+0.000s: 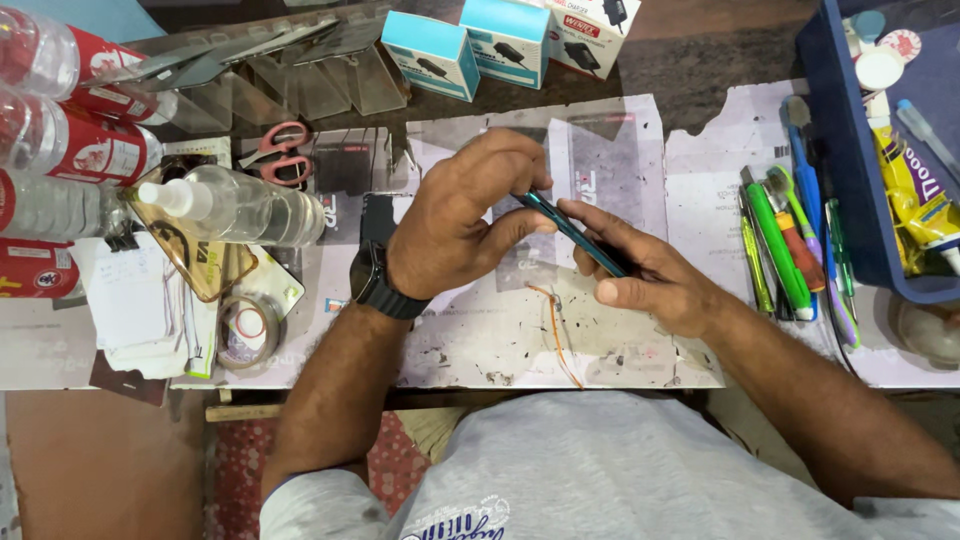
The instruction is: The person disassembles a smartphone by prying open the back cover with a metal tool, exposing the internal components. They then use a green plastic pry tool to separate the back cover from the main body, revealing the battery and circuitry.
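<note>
- head view: a phone (575, 233) with a teal edge is held edge-on above the middle of the counter (480, 350), between both hands.
- left hand (455, 225): grip closed on the upper end of the phone, thumb and fingers pinching its edge; a black watch (380, 285) sits on the wrist.
- right hand (640, 270): grip closed on the lower end of the phone, fingers under it and thumb along the side.
- an orange wire (553, 335) lies on the counter just below the hands.
- left of the hands: a clear spray bottle (235, 205) lying on its side, scissors (280, 152) with red handles, a tape roll (247, 328).
- right of the hands: brushes and pens (790, 245) beside a blue tray (845, 150).
- far edge: small blue boxes (470, 48).
</note>
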